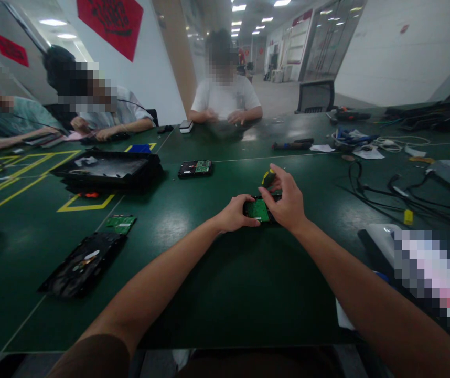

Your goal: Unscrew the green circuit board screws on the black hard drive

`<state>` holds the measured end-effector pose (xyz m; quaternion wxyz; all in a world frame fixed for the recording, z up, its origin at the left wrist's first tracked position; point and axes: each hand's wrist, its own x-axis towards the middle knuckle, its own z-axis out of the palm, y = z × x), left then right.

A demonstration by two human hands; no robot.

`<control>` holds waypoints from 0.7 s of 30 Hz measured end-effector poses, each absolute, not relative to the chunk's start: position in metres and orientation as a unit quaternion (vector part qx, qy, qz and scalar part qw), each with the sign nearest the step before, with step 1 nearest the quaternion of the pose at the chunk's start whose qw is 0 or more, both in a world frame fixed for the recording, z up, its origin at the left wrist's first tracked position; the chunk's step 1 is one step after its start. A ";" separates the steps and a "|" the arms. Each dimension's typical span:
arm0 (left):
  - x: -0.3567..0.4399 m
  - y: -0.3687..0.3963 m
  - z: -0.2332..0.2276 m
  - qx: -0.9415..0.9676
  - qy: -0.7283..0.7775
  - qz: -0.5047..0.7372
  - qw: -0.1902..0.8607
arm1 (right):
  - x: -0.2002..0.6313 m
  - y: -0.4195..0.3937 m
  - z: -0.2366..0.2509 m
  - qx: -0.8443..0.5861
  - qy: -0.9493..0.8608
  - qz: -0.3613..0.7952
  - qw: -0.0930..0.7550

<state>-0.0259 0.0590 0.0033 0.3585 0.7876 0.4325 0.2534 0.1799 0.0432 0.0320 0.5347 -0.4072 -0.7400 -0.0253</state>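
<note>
A hard drive [257,211] with its green circuit board facing up lies on the green table in front of me. My left hand [236,212] grips its left end, thumb on the near edge and fingers on the far one. Over its right end, my right hand [288,199] holds a small screwdriver by its yellow and black handle [268,178]. The handle leans up and to the left between thumb and fingers. The screwdriver's shaft and tip are hidden behind the hand, so I cannot see whether they touch the drive.
Another hard drive [195,168] lies beyond. Left are a black tray stack [109,170], a black drive housing [85,262] and a loose green circuit board [121,224]. Black cables [394,194] and a plastic-wrapped item [382,236] lie right. Several people sit around the table.
</note>
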 end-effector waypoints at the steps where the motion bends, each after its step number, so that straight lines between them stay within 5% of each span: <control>1: -0.025 0.059 0.004 0.786 0.433 0.253 0.360 | 0.180 0.042 0.033 -0.407 -0.741 -0.027 0.533; 21: -0.025 0.058 0.000 0.764 0.446 0.259 0.388 | 0.180 0.037 0.038 -0.402 -0.755 -0.022 0.518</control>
